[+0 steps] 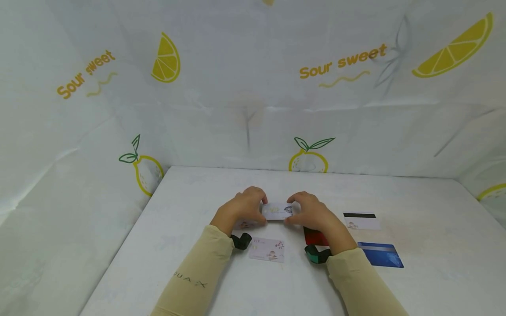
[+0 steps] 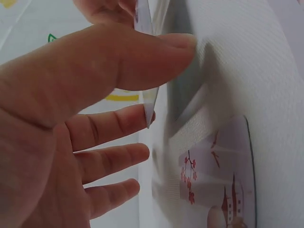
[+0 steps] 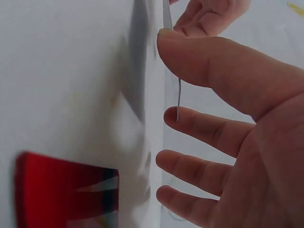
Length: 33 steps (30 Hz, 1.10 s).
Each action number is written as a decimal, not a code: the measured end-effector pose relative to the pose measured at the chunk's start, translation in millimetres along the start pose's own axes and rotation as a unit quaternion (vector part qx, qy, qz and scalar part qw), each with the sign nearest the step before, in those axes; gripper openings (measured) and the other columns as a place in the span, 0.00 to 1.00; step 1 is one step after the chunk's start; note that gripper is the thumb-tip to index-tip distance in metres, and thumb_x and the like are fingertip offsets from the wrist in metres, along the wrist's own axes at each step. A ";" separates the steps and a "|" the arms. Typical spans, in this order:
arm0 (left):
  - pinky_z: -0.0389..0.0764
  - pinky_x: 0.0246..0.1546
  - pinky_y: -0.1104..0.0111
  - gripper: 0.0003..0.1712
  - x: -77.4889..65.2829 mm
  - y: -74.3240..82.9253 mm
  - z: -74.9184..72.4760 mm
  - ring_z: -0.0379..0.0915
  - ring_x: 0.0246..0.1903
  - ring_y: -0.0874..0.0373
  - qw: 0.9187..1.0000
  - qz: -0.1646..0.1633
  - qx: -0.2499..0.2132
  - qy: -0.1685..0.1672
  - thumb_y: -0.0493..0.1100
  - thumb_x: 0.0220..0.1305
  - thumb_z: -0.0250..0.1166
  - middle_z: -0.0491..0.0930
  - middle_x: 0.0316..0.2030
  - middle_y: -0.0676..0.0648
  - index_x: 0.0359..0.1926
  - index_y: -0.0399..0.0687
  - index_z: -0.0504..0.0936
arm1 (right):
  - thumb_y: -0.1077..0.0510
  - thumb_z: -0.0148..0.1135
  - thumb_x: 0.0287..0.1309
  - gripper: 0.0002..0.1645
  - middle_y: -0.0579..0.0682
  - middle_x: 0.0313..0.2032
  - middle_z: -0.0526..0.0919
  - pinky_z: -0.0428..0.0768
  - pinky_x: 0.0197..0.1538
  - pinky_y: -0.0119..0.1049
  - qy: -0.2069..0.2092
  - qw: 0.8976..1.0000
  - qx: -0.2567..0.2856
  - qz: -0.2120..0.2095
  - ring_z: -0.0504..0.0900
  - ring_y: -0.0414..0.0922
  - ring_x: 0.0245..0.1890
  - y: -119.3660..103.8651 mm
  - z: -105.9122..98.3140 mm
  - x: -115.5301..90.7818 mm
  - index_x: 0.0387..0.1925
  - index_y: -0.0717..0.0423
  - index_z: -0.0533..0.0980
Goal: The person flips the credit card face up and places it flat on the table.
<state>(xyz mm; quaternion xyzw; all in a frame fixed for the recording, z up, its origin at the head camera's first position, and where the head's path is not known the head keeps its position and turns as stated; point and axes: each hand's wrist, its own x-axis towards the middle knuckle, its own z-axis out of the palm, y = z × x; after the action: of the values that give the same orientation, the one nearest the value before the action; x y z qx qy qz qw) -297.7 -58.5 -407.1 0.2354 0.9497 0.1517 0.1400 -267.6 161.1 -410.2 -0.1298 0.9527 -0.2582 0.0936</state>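
A pale card with gold lettering and a dark emblem is held just above the table between both hands. My left hand pinches its left edge between thumb and finger. The other left fingers reach out apart from it in the left wrist view. At the opposite edge, my right hand grips the card with thumb and index finger. In the right wrist view the card appears edge-on, its shadow on the table. Beneath the left hand lies a partly covered pinkish card; a red card is partly hidden by the right wrist.
A pink VIP card lies between the forearms. Right of the right arm are a white card with a black stripe and a blue card. The white table meets a lemon-printed backdrop behind.
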 end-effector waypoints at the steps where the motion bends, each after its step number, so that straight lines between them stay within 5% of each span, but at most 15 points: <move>1: 0.69 0.58 0.52 0.28 -0.6 0.4 0.1 0.65 0.55 0.56 1.000 -0.003 0.001 -0.004 0.53 0.48 0.77 0.73 0.56 0.50 0.48 0.52 0.77 | 0.47 0.74 0.49 0.32 0.58 0.63 0.73 0.67 0.63 0.63 -0.006 1.000 -0.002 0.005 0.69 0.58 0.64 -0.2 1.1 -0.4 0.54 0.53 0.77; 8: 0.68 0.59 0.52 0.26 -2.4 1.4 3.1 0.65 0.50 0.58 1.000 -0.020 0.000 -0.022 0.51 0.47 0.77 0.73 0.52 0.53 0.47 0.53 0.78 | 0.45 0.75 0.48 0.32 0.60 0.65 0.70 0.67 0.63 0.61 -0.032 0.999 -0.022 0.008 0.67 0.60 0.65 -0.1 6.6 -1.1 0.54 0.54 0.78; 20: 0.74 0.47 0.62 0.25 -0.7 -1.7 5.0 0.69 0.46 0.58 0.999 -0.029 -0.029 -0.035 0.51 0.47 0.78 0.69 0.58 0.55 0.45 0.56 0.78 | 0.45 0.78 0.43 0.31 0.59 0.65 0.70 0.70 0.59 0.64 -0.015 0.999 -0.047 0.014 0.68 0.60 0.63 -0.3 9.9 1.0 0.50 0.50 0.80; 33: 0.72 0.57 0.61 0.23 -2.6 -2.1 0.0 0.68 0.52 0.57 0.998 -0.017 -0.049 -0.046 0.46 0.50 0.77 0.69 0.61 0.53 0.47 0.52 0.78 | 0.44 0.78 0.43 0.32 0.58 0.67 0.68 0.67 0.60 0.66 -0.021 0.998 -0.049 0.020 0.67 0.61 0.64 1.4 11.0 2.4 0.51 0.49 0.79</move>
<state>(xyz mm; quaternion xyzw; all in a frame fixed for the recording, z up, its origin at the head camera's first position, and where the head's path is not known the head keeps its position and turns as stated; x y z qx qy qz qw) -296.3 -61.5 -407.4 0.2193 0.9374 0.1847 0.1974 -267.5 156.4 -420.5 -0.1209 0.9644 -0.2070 0.1121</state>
